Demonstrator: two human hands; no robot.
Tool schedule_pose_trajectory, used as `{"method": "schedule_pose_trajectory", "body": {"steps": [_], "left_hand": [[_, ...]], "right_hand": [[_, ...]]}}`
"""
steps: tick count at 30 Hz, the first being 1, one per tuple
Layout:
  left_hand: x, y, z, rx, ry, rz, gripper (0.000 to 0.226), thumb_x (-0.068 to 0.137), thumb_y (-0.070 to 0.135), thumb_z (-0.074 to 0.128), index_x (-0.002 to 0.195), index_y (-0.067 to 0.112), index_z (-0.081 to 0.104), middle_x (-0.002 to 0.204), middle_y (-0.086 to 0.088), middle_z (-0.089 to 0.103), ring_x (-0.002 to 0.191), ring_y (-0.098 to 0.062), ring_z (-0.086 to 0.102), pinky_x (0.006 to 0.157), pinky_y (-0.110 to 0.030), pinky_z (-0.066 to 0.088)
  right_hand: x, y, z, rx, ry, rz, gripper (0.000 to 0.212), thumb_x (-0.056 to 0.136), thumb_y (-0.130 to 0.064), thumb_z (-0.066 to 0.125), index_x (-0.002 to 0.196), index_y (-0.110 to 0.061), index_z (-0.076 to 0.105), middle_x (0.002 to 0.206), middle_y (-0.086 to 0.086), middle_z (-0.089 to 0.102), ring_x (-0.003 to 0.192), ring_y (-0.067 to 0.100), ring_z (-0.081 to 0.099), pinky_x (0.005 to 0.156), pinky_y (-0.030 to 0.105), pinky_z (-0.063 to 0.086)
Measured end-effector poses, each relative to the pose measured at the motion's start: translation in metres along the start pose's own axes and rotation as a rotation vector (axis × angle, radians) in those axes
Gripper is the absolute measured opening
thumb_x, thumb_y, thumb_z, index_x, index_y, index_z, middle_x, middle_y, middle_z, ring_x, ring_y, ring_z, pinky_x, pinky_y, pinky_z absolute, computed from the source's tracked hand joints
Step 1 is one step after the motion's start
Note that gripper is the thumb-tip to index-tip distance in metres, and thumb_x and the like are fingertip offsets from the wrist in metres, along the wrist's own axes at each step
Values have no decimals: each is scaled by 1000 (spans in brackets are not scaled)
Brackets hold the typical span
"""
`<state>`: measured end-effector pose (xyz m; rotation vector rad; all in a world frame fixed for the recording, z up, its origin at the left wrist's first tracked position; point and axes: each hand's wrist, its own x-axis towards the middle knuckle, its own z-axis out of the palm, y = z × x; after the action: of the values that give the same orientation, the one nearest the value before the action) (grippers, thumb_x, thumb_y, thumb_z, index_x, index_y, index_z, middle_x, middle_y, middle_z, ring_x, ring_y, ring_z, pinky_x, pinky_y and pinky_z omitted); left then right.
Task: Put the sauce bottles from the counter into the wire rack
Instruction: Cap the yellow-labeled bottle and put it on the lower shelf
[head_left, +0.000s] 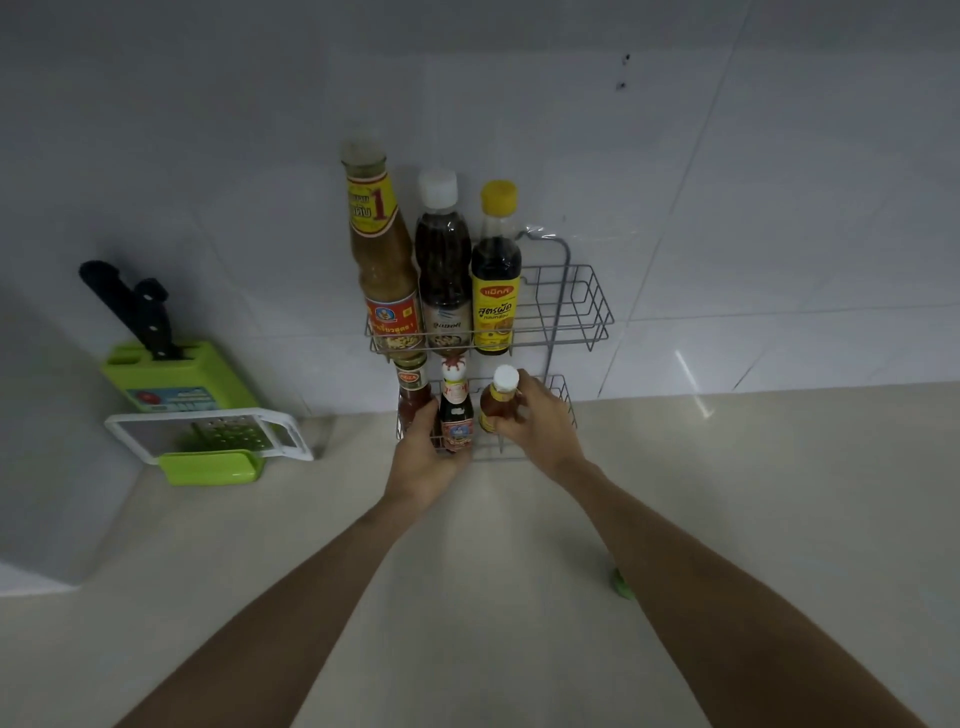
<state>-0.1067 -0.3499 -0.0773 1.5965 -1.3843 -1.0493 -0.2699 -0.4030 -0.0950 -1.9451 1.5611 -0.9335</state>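
Note:
A two-tier wire rack (582, 306) hangs on the tiled wall. Its upper tier holds a tall tan sauce bottle (382, 249), a dark bottle with a white cap (443, 260) and a dark bottle with a yellow cap (496, 270). In the lower tier stand a small red sauce bottle (410, 389) and a dark bottle with a white top (455, 405). My left hand (423, 462) wraps the base of these two. My right hand (537, 421) grips a small orange sauce bottle with a white cap (498, 397) at the lower tier's middle.
A green knife block with black-handled knives (171, 358) stands at the left against the wall, with a white and green grater (213, 436) in front of it. A small green object (622, 584) lies on the beige counter under my right forearm.

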Motion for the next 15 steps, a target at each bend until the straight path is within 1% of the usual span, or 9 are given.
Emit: {"method": "schedule_pose_trajectory", "body": {"steps": [2, 4, 6, 7, 9, 11, 15], "left_hand": [[2, -2, 1, 2, -7, 11, 62, 80, 13, 74, 135, 24, 47, 117, 11, 59, 108, -8, 58, 79, -6, 38], [2, -3, 3, -6, -14, 9, 64, 80, 8, 73, 137, 23, 46, 116, 12, 57, 108, -7, 56, 77, -2, 37], [2, -4, 5, -14, -19, -5, 68, 80, 4, 72, 139, 21, 44, 116, 12, 56, 108, -5, 54, 78, -2, 37], [2, -4, 5, -14, -22, -8, 70, 79, 3, 71, 140, 21, 42, 117, 12, 55, 109, -5, 53, 81, -4, 37], [1, -5, 7, -12, -29, -9, 72, 79, 2, 71, 142, 20, 40, 120, 11, 55, 111, -6, 52, 89, -14, 38], [1, -5, 8, -6, -30, -16, 74, 78, 1, 71, 143, 19, 39, 123, 10, 54, 112, -6, 51, 93, -19, 37], [2, -5, 7, 27, -19, -21, 73, 78, 3, 72, 142, 17, 40, 127, 4, 55, 114, -7, 50, 94, -19, 36]], "right_hand": [[5, 2, 4, 11, -46, 12, 51, 69, -24, 75, 114, -16, 54, 103, 6, 66, 92, 23, 63, 79, 41, 55], [10, 3, 7, 7, -82, 28, 52, 68, -25, 75, 114, -16, 52, 104, 9, 67, 95, 26, 64, 80, 46, 55], [14, 4, 8, -6, -115, 51, 50, 69, -24, 75, 112, -16, 50, 104, 9, 67, 95, 28, 64, 81, 46, 54], [16, 6, 8, -10, -128, 60, 49, 70, -23, 74, 111, -16, 50, 104, 9, 67, 95, 28, 64, 81, 46, 54], [19, 7, 8, -17, -152, 74, 47, 71, -24, 73, 110, -16, 48, 103, 9, 68, 95, 29, 64, 80, 46, 54], [21, 8, 8, -31, -179, 82, 47, 74, -22, 72, 113, -14, 48, 105, 11, 67, 96, 31, 63, 80, 43, 54], [21, 11, 11, -46, -215, 97, 53, 78, -19, 72, 122, -12, 44, 113, 15, 66, 102, 32, 62, 83, 40, 52]]}}
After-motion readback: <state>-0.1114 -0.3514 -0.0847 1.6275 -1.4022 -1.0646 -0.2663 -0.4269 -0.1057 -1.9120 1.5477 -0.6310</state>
